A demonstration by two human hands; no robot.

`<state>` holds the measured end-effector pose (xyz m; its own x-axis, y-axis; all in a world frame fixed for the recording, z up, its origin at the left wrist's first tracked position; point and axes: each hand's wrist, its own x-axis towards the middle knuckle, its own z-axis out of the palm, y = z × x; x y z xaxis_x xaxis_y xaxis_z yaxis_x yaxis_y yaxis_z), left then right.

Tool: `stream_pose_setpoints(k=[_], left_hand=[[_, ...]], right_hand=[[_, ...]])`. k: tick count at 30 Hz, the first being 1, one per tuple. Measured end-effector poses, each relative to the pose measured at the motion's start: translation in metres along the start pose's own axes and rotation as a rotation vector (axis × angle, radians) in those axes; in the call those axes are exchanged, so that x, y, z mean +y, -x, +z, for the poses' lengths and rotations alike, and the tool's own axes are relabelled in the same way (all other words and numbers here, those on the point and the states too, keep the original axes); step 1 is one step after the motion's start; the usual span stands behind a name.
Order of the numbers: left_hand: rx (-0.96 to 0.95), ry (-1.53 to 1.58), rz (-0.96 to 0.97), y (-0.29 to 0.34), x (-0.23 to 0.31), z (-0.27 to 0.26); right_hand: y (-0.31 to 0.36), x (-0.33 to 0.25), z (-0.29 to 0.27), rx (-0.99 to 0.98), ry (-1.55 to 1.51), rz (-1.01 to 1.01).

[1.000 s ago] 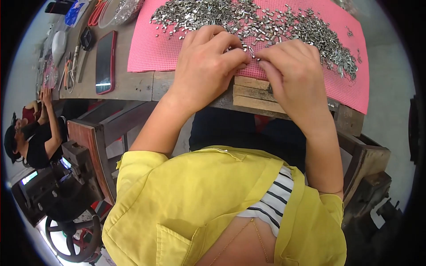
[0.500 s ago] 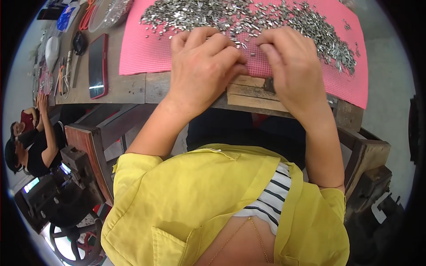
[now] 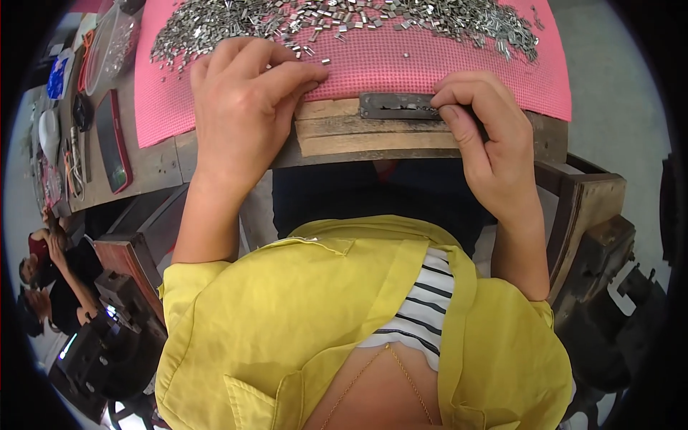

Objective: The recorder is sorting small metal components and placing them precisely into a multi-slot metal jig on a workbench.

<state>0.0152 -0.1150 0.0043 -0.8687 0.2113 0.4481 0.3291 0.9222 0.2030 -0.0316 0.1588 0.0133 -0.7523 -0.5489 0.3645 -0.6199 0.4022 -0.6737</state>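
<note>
Many small silvery metal pieces (image 3: 344, 16) lie heaped on a pink textured mat (image 3: 373, 75). My left hand (image 3: 247, 104) hovers over the mat's near edge, its fingers curled and the thumb and index tips close together; whatever they hold is hidden. One loose metal piece (image 3: 325, 62) lies just beyond its index fingertip. A narrow dark metal block (image 3: 394, 105) with a long slot sits at the table edge. Small jagged bits show in the slot. My right hand (image 3: 491, 129) touches the block's right end, thumb and index finger pinched there; what is between them is too small to name.
Wooden boards (image 3: 380, 143) edge the table below the block. At the left lie a red-cased phone (image 3: 115, 143), a clear plastic container (image 3: 118, 43), a white mouse-like object (image 3: 49, 136) and thin tools. Two people (image 3: 57, 265) are at the far left, beside dark machinery (image 3: 107, 358).
My hands have moved apart, the left one leftward, the right one down to the block's right end. The dark block, mostly hidden before, now shows. The whole view has shifted.
</note>
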Motion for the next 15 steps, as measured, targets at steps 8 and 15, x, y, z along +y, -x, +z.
stream_pose_setpoints(k=[8, 15], left_hand=[[0.015, -0.101, -0.054, -0.004, 0.012, -0.002], [0.006, -0.104, -0.041, -0.005, 0.014, -0.003]], right_hand=[[0.002, 0.002, 0.005, 0.043, 0.029, -0.013], [0.002, 0.003, 0.009, 0.068, 0.097, -0.065]])
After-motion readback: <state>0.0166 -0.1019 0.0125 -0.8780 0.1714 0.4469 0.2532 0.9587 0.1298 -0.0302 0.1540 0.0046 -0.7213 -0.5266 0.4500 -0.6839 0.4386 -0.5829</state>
